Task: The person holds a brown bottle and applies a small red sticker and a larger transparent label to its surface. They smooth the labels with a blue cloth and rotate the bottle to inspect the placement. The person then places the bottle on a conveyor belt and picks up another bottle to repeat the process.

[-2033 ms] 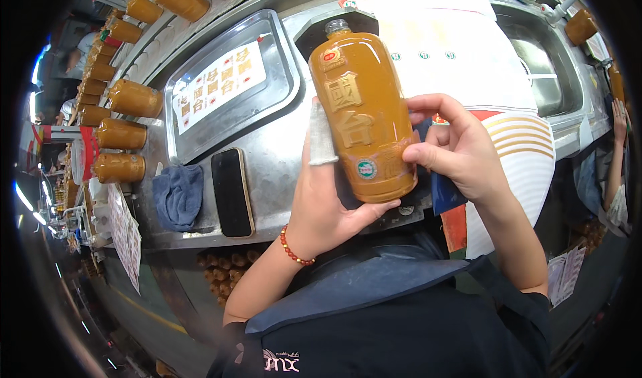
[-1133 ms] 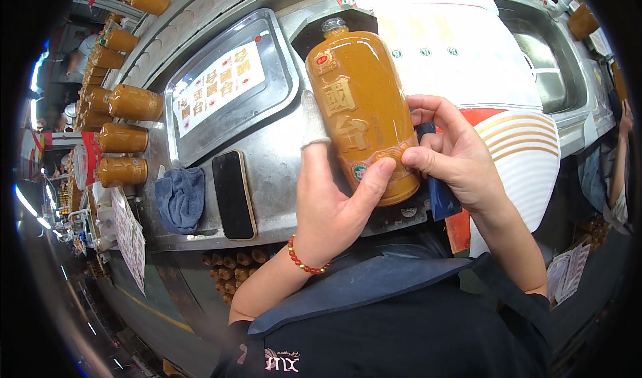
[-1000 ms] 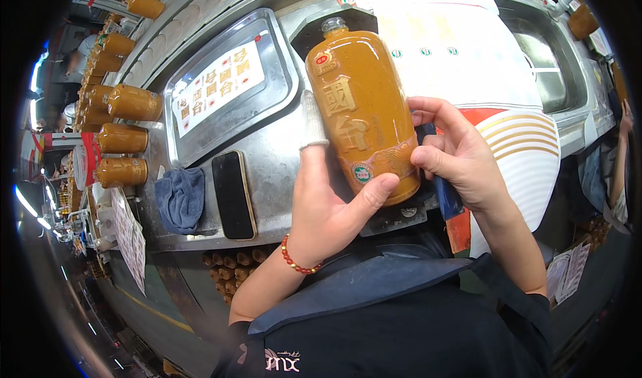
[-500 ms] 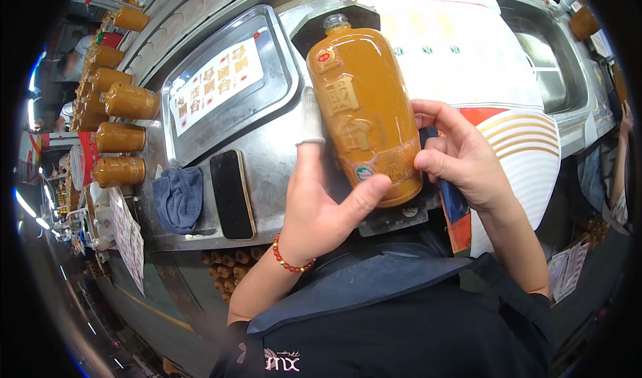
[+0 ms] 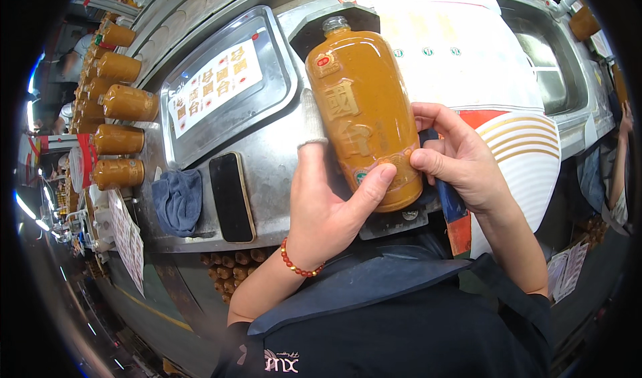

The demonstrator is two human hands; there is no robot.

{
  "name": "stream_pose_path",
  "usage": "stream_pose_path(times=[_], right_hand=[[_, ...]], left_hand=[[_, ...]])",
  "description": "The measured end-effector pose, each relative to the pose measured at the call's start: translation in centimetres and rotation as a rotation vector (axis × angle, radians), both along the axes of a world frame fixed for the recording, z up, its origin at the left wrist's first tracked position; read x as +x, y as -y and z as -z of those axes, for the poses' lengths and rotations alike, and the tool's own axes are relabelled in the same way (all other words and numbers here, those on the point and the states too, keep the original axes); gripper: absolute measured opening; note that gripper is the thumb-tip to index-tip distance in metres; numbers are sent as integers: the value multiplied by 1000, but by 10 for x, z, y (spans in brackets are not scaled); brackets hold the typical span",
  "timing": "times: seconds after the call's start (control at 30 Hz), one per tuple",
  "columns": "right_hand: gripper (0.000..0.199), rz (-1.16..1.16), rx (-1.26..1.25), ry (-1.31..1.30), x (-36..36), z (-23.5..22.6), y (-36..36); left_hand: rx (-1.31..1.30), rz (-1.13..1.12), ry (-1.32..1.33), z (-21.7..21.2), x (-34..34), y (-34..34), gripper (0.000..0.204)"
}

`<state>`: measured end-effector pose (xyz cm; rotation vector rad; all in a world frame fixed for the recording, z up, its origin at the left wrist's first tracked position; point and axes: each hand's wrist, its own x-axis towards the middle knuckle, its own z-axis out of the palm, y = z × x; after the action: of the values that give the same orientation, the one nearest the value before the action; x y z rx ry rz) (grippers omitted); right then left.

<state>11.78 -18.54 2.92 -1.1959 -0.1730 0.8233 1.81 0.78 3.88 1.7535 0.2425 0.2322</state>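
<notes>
A mustard-brown glass bottle (image 5: 374,104) with raised gold characters, a small red emblem and a clear neck lies tilted before me, neck pointing away. My left hand (image 5: 328,207) holds its left side, with the thumb laid over the lower front beside a small round green-and-white sticker (image 5: 361,176). A white knitted covering (image 5: 311,120) sits on that hand's fingers, and red beads (image 5: 292,261) circle the wrist. My right hand (image 5: 465,167) grips the lower right side, its thumb near the base edge. Part of its fingers is hidden behind the bottle.
A steel tray (image 5: 274,90) holds a sheet of gold character stickers (image 5: 217,87). Nearer lie a blue cloth (image 5: 177,204) and a dark phone (image 5: 232,197). Similar bottles (image 5: 130,102) stand in rows at the left. White printed sheets (image 5: 461,70) and a sink (image 5: 552,70) are at the right.
My left thumb has slid slightly up, partly covering the green sticker. The bottle has shifted a little toward me. Some bottles at the far left have moved along.
</notes>
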Motion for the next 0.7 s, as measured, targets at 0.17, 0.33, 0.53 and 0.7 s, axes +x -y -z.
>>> stream_pose_path(times=[0.17,0.33,0.53,0.7], right_hand=[[58,0,-21,-10,0,-2,0],[41,41,-83,95,3,5,3],[43,301,-77,-35,41,9,34],[39,136,-1,96,2,-28,8]], left_hand=[[-123,87,-84,-4,-1,0,79],[-73,4,27,-2,3,4,56],[-150,78,-54,-5,1,3,72],[-142,106,-66,-6,1,2,76]])
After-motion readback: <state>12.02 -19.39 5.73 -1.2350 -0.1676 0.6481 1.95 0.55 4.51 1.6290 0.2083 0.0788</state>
